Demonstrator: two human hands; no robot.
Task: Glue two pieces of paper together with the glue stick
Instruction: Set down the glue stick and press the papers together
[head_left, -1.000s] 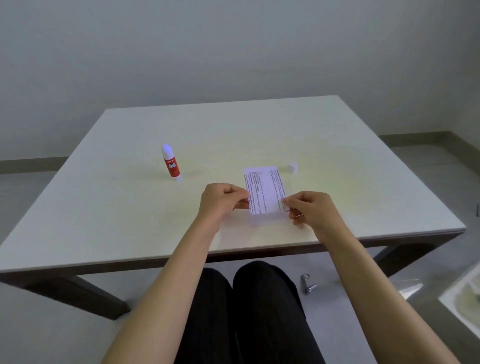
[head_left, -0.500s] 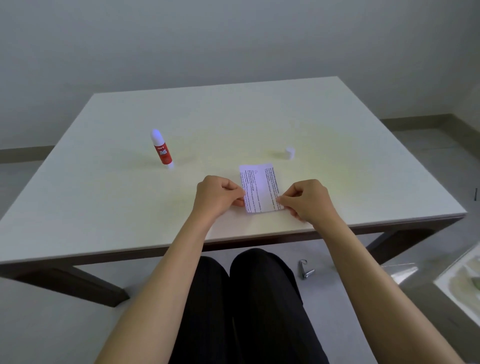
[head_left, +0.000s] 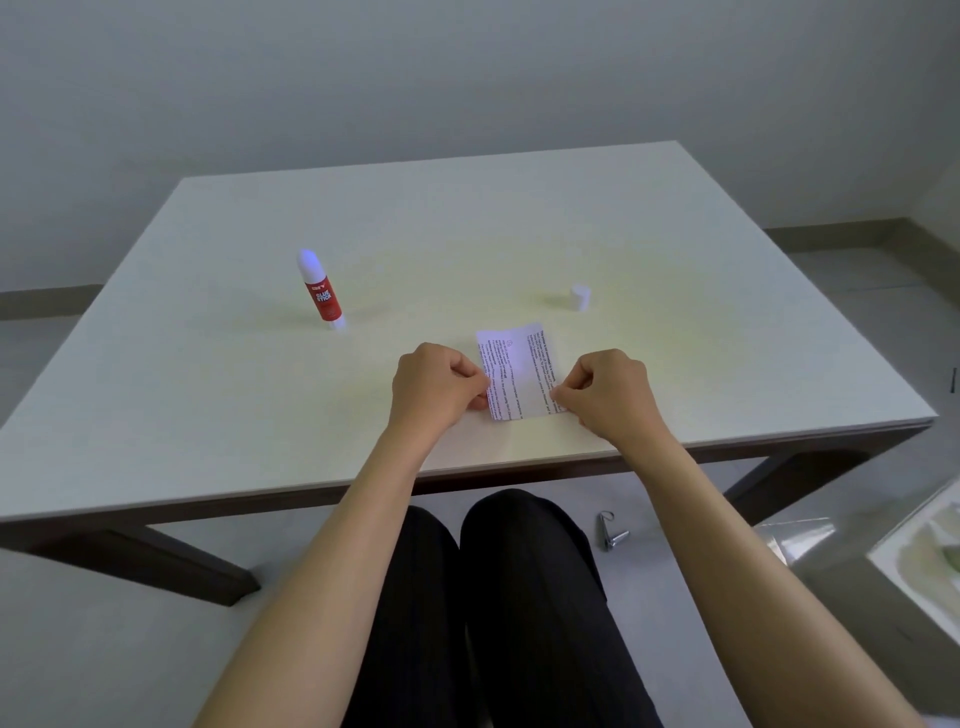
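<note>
- Plain grey walls back a square, pale wooden desk (head_left: 675, 249) on dark legs, seen from above by someone seated at its near edge.
- Near that edge lies a small white rectangle of printed paper (head_left: 519, 374); whether it is one sheet or two stacked cannot be told from this view.
- At the sheet's left edge, the left hand (head_left: 434, 387) is curled with thumb and fingertips pinched on the paper.
- Opposite it, the right hand (head_left: 610, 389) pinches the right edge the same way, so both are clamped on the sheet, probably to square it up and press it flat.
- Well to the left and farther back, a red-and-white glue stick (head_left: 321, 291) stands upright with its pale tip bare, out of the way yet within reach.
- Its small white cap (head_left: 580, 297) stands apart, just beyond the paper on the right.
- Judging by the uncapped stick left aside, gluing seems done and pressing is the step in hand.
- On the floor beneath lies a small metal clip-like tool (head_left: 610, 532), unrelated to the work.
</note>
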